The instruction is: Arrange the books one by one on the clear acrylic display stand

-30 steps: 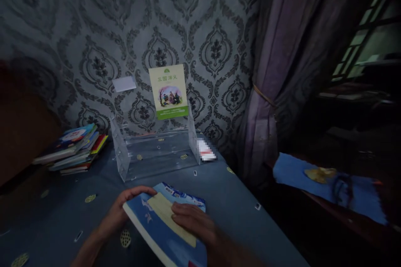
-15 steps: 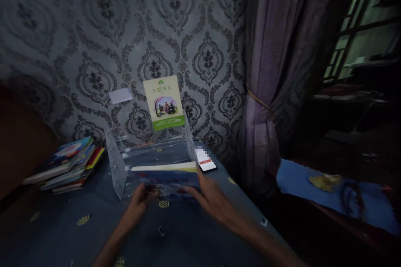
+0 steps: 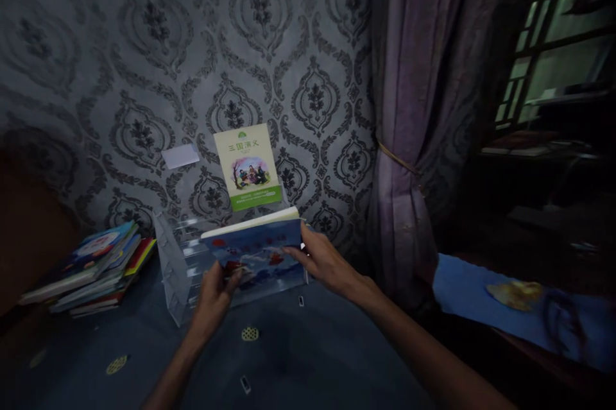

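Between my two hands is a blue picture-covered book [image 3: 260, 256], its cover facing me and its pale page edge tilted up at the top. My left hand [image 3: 219, 288] grips its lower left, thumb on the cover. At the right edge my right hand [image 3: 322, 259] holds it, thumb on the front and fingers behind. The book is in front of a clear tiered rack [image 3: 171, 269], hiding most of it. Upright on the rack's back part leans a cream and green book [image 3: 248, 169]. Whether the blue book touches the rack I cannot tell.
Left of the rack lies a stack of books [image 3: 103, 265] on the dark patterned tablecloth [image 3: 202, 365]. Patterned wallpaper [image 3: 260, 63] rises behind, bearing a small white plate [image 3: 180, 156]. A tied purple curtain [image 3: 399, 140] hangs right; beyond it is a blue cloth [image 3: 466, 291].
Both hands have raised the blue book and tipped its cover towards me, so more of its picture shows. The phone right of the rack is now hidden. The view has shifted slightly.
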A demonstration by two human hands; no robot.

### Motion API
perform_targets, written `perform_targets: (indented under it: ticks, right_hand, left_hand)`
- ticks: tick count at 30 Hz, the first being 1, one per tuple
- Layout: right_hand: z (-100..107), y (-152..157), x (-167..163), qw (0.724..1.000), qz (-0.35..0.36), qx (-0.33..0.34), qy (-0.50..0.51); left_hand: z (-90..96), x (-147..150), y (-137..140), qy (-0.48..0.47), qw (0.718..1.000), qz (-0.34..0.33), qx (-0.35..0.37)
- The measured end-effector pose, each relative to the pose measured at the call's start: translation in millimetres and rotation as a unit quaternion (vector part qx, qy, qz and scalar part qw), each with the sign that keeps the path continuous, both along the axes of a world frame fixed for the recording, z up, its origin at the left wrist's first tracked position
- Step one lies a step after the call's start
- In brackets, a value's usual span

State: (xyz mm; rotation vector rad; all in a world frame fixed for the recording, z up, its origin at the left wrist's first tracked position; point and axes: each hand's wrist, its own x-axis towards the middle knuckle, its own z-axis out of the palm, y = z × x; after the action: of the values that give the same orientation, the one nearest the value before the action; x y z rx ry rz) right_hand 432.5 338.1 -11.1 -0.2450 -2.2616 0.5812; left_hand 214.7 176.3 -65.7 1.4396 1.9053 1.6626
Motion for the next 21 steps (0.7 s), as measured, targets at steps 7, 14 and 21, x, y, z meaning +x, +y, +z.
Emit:
perform_targets:
  ticks: [7, 14, 21]
  right_hand:
    - [18.8, 3.1, -3.0, 0.995, 0.057, -0.024, 0.084]
    - [34.9, 10.5, -9.4, 0.990, 0.067, -0.040, 0.118]
    - [107.9, 41.1, -37.4, 0.973, 0.073, 0.004, 0.221]
  left_hand:
    - [33.0, -4.1, 4.7, 0.112, 0.992, 0.056, 0.019]
    - [68.8, -3.8, 10.1, 0.158, 0.984, 0.056, 0.056]
    - [159.2, -26.8, 36.9, 0.231, 0.961, 0.043, 0.147]
